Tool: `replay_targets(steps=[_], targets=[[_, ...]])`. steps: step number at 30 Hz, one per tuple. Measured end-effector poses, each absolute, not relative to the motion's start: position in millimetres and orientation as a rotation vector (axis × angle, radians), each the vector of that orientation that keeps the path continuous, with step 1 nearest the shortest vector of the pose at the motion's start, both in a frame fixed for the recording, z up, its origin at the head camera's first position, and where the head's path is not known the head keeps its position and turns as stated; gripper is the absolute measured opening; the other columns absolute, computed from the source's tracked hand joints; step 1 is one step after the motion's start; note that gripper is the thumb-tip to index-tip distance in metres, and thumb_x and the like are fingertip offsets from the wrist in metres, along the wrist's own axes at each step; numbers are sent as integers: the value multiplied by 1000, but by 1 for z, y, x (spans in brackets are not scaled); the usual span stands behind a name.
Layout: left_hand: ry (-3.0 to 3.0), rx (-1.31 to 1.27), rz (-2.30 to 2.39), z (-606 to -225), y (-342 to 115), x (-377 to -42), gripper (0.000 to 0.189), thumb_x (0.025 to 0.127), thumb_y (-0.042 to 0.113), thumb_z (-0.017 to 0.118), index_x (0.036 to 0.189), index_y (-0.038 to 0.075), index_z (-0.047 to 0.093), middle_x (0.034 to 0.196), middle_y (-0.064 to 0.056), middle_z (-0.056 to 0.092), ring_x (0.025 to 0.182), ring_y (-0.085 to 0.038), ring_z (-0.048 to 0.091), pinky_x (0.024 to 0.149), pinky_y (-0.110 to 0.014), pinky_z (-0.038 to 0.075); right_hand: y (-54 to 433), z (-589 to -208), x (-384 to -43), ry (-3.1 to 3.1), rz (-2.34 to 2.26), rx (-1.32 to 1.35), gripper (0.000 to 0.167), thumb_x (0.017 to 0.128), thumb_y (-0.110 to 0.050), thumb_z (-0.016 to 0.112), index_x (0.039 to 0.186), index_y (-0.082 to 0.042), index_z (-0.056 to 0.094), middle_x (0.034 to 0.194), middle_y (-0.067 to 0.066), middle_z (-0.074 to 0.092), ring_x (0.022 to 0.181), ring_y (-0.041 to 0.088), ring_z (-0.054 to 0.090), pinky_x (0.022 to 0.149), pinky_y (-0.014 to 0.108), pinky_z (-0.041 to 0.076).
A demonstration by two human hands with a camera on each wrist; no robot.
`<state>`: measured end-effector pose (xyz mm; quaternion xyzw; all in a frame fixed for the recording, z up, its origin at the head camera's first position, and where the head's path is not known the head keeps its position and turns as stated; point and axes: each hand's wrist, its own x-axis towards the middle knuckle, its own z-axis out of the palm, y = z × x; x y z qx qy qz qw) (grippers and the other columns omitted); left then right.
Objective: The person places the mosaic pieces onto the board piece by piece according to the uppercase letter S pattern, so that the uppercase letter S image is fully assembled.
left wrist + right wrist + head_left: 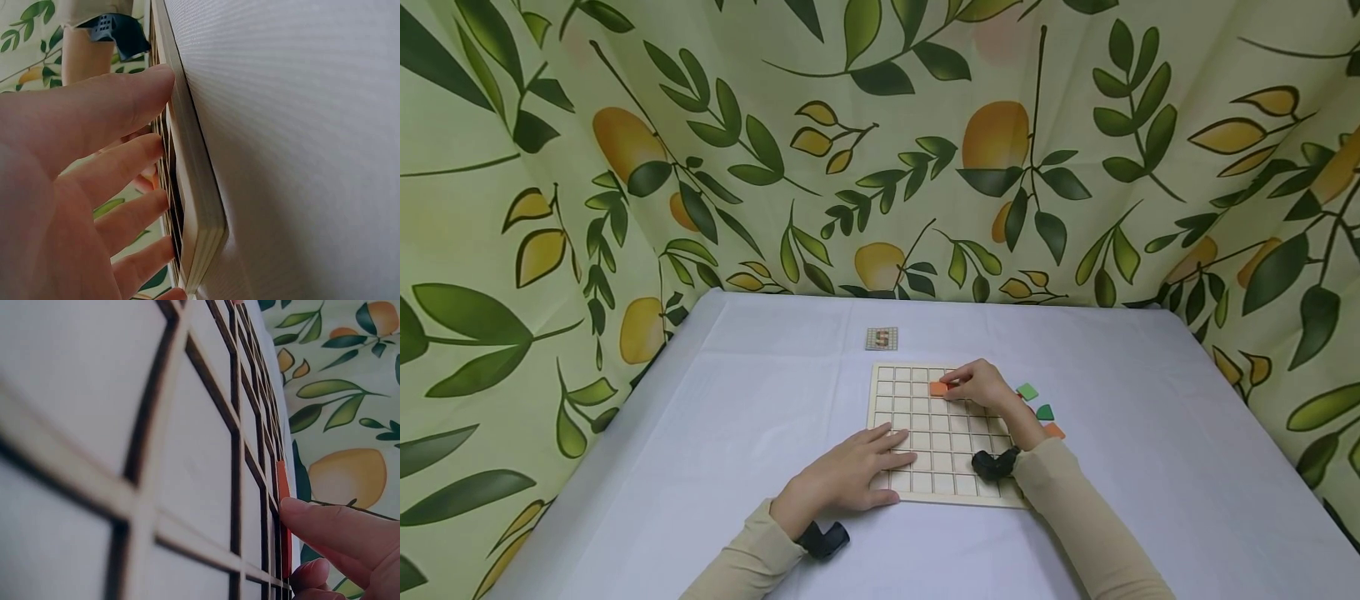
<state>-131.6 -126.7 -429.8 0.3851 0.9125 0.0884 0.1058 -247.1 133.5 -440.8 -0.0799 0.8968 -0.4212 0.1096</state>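
Observation:
A pale wooden grid board [943, 490] lies on the white-covered table. An orange tile [937, 389] is at the board's far part, near the top row of squares. My right hand [981, 385] pinches this tile at its right side; in the right wrist view a fingertip [297, 506] lies against the orange tile [284, 481]. My left hand [850, 468] rests with spread fingers on the board's near left corner. The left wrist view shows that hand's thumb [144, 87] along the board's edge [200, 181].
Right of the board lie a green square tile [1027, 391], a green rounded tile [1045, 412] and another orange tile [1055, 430], partly behind the right forearm. Beyond the board is a small patterned card [882, 338]. A leaf-and-fruit curtain [820, 200] surrounds the table.

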Motion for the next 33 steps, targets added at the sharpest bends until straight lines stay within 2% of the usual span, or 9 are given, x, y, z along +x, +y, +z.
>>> replay_targets(steps=[5,11,19,28,33], targets=[[2687,1140,258,-429,-127,-132,57,97,40,64,149,21,52,161,-4,40,151,-30,32,122,-44,32,134,-440,-246,2633,-1263,-252,28,83,-3,80,110,3,76,92,14,72,72,16,44,61,27,35],[2677,1137,275,-429,-126,-132,57,97,40,64,149,21,52,162,-4,39,152,-31,31,122,-45,31,136,-438,-246,2609,-1296,-246,29,83,-2,79,112,4,75,70,2,59,65,15,39,60,27,33],[2673,1125,281,-430,-126,-132,57,97,40,64,150,21,52,162,-4,38,152,-31,30,123,-45,31,136,-439,-245,2611,-1310,-237,26,84,-3,79,109,4,76,81,7,66,69,16,41,61,27,34],[2681,1132,265,-430,-125,-132,57,97,39,64,150,21,51,162,-5,39,152,-30,30,123,-45,31,142,-433,-241,2611,-1353,-295,25,88,-5,75,110,7,74,67,3,59,62,14,42,58,26,37],[2677,1116,282,-429,-125,-131,57,97,39,64,149,21,52,162,-4,39,152,-30,30,123,-45,31,151,-429,-236,2603,-1377,-321,26,91,-6,72,112,9,72,69,1,56,62,13,41,55,25,36]])
